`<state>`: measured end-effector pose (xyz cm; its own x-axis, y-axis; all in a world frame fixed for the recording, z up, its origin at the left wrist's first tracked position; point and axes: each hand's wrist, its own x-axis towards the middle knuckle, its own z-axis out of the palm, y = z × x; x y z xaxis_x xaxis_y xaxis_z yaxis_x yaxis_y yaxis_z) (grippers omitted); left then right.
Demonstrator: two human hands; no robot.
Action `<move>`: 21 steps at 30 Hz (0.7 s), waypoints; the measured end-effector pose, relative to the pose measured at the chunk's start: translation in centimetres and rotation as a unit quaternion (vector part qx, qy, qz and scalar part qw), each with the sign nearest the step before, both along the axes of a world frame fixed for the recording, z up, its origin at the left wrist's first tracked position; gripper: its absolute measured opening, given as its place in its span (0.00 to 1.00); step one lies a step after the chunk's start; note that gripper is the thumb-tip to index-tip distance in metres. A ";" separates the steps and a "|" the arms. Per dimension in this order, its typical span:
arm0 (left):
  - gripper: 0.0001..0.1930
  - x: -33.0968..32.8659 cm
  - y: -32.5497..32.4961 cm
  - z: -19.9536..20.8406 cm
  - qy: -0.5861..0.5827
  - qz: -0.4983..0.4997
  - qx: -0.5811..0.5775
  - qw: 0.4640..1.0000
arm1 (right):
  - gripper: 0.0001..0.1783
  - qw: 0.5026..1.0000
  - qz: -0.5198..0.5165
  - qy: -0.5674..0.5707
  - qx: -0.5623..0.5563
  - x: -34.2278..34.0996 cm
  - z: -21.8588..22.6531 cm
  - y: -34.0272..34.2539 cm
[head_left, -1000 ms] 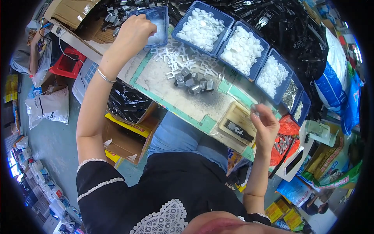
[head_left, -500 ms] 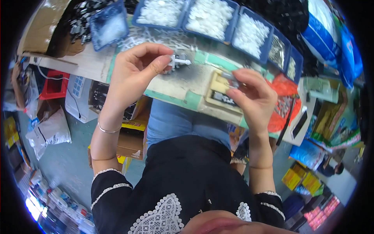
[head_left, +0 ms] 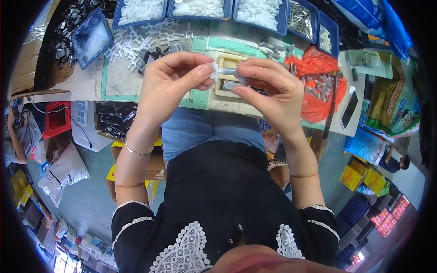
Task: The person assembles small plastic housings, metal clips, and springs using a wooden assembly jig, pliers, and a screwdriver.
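Note:
My left hand (head_left: 180,82) pinches a small white plastic piece with a stem (head_left: 215,72) between thumb and fingertips. From the other side my right hand (head_left: 275,86) grips a small grey cylindrical part (head_left: 230,71). The two pieces meet end to end, or nearly so; fingers hide whether the stem is inside the cylinder. Just beneath them on the bench lies a cream-coloured block-like fixture (head_left: 221,62), with a dark shiny metal part (head_left: 226,85) in its recess. The right hand covers part of the fixture.
Blue bins (head_left: 286,18) of white parts and metal pins line the far side. Loose white stemmed pieces (head_left: 132,45) and dark clips (head_left: 148,57) lie left of centre. A red plastic bag (head_left: 314,113) with grey parts and a phone (head_left: 349,109) are at right.
My hands have come together, bringing the white piece and the grey part end to end over the fixture. The whole view has also shifted.

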<state>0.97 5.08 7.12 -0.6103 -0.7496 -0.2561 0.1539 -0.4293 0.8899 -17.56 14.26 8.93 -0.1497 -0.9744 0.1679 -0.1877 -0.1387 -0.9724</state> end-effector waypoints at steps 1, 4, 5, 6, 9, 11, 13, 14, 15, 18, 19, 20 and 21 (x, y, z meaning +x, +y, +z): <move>0.10 -0.5 0.4 0.0 -0.001 -0.003 0.001 1.000 | 0.14 1.000 -0.007 -0.004 0.001 -0.2 -0.2 0.1; 0.12 -1.4 2.3 -0.7 -0.066 0.025 -0.234 0.970 | 0.14 0.996 -0.035 -0.080 0.015 -0.9 -1.6 1.3; 0.11 -1.5 2.5 -0.9 -0.125 0.012 -0.400 0.908 | 0.14 0.996 -0.039 -0.079 0.016 -1.3 -1.8 1.9; 0.10 -1.5 2.6 -1.2 -0.138 -0.017 -0.434 0.890 | 0.14 1.000 -0.022 0.010 0.011 -1.9 -1.9 2.6; 0.09 -2.3 3.3 -2.4 -0.160 -0.074 -0.439 0.881 | 0.15 0.993 -0.013 0.109 0.041 -2.8 -1.9 4.2; 0.09 -3.0 3.9 -3.1 -0.167 -0.099 -0.421 0.886 | 0.15 0.965 -0.028 0.259 -0.015 -4.0 -2.7 5.5; 0.11 -3.7 4.4 -3.8 -0.204 -0.025 -0.579 0.789 | 0.16 0.960 -0.067 0.272 0.006 -4.8 -3.5 6.6; 0.14 -3.8 4.7 -4.5 -0.222 -0.034 -0.593 0.773 | 0.16 0.957 -0.095 0.272 0.021 -5.3 -4.1 7.0; 0.14 -4.1 4.9 -4.7 -0.221 -0.036 -0.595 0.772 | 0.16 0.954 -0.123 0.273 0.036 -5.6 -4.5 7.1; 0.13 -4.8 5.3 -6.0 -0.229 -0.018 -0.668 0.708 | 0.16 0.952 -0.107 0.287 0.028 -5.7 -5.7 6.7; 0.13 -4.9 5.4 -6.6 -0.232 -0.025 -0.681 0.694 | 0.16 0.953 -0.091 0.289 0.020 -5.8 -5.9 6.6; 0.13 -5.0 5.4 -7.0 -0.235 -0.032 -0.695 0.679 | 0.16 0.953 -0.093 0.289 0.020 -5.9 -6.1 6.4; 0.13 -5.0 5.5 -7.1 -0.233 -0.033 -0.696 0.678 | 0.16 0.956 -0.078 0.283 0.023 -5.9 -6.3 6.2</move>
